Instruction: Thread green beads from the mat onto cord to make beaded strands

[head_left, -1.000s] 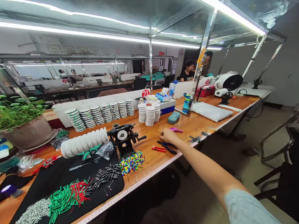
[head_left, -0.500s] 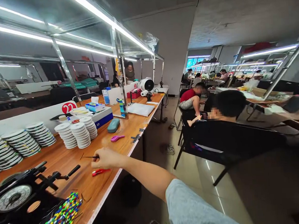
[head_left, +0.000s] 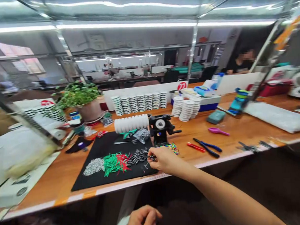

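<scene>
A long wooden bench (head_left: 55,178) is running across the view, and a black rectangular mat (head_left: 93,182) is lying along its front edge, left of the middle. A leafy green plant in a brown pot (head_left: 82,99) is standing towards the back edge, beyond the mat's far left corner. A row of white plastic spools (head_left: 131,123) is lying on its side at the mat's far edge, touching a black hand-cranked winding machine (head_left: 160,127) at the mat's far right corner. The right hand (head_left: 165,158) is reaching in over the front edge to the mat's right side, just in front of the machine. The left hand (head_left: 142,220) is sitting low, below the bench's front edge, with fingers curling loosely; whether it is holding anything cannot be told. Heaps of small silver, green and red sticks (head_left: 109,163) are lying in the mat's middle. Blue-handled pliers (head_left: 207,147) are lying on bare wood to the right, near the front edge. A small dark piece (head_left: 151,157), too blurred to identify, is being pinched between the right thumb and forefinger, just above the mat's right part.
</scene>
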{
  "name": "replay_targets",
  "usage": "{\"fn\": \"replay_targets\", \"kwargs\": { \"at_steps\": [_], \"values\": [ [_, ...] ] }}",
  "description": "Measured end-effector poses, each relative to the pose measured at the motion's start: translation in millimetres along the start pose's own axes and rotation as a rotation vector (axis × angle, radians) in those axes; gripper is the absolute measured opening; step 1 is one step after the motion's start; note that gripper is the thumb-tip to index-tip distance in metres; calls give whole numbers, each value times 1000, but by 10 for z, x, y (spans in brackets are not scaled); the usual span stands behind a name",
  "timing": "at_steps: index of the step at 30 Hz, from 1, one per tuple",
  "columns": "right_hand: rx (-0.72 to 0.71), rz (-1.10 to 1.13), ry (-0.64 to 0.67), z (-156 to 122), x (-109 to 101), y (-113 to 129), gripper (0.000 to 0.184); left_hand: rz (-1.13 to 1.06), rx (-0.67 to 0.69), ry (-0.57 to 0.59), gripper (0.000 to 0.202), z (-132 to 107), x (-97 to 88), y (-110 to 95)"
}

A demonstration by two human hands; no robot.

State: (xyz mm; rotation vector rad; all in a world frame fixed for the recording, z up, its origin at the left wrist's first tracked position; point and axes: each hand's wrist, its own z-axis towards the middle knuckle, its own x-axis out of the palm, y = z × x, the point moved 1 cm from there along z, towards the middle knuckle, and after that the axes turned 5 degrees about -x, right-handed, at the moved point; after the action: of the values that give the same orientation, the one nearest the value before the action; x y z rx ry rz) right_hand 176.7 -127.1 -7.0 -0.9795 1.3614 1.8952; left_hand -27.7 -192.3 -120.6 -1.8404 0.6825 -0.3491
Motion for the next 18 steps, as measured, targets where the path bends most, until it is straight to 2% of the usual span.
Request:
{"fn": "replay_targets", "kwargs": {
  "at_steps": [3, 6, 13, 15, 18],
  "values": [
    [-36, -26, 56, 316, 162, 147, 9, -4, 16, 32, 74, -22, -2, 42],
    [-33, -51, 85, 561, 238, 202, 11, -4, 24, 42, 75, -65, -24, 64],
    [-42, -19, 101, 611, 110, 234, 11, -54, -35, 23, 80, -81, -50, 89],
    [-74, -7, 123, 663, 159, 321, 10, -65, -35, 40, 82, -79, -4, 92],
    [-139, 6, 171, 853, 376, 532, 8, -29, -12, 62, 83, -93, 58, 79]
  ]
}}
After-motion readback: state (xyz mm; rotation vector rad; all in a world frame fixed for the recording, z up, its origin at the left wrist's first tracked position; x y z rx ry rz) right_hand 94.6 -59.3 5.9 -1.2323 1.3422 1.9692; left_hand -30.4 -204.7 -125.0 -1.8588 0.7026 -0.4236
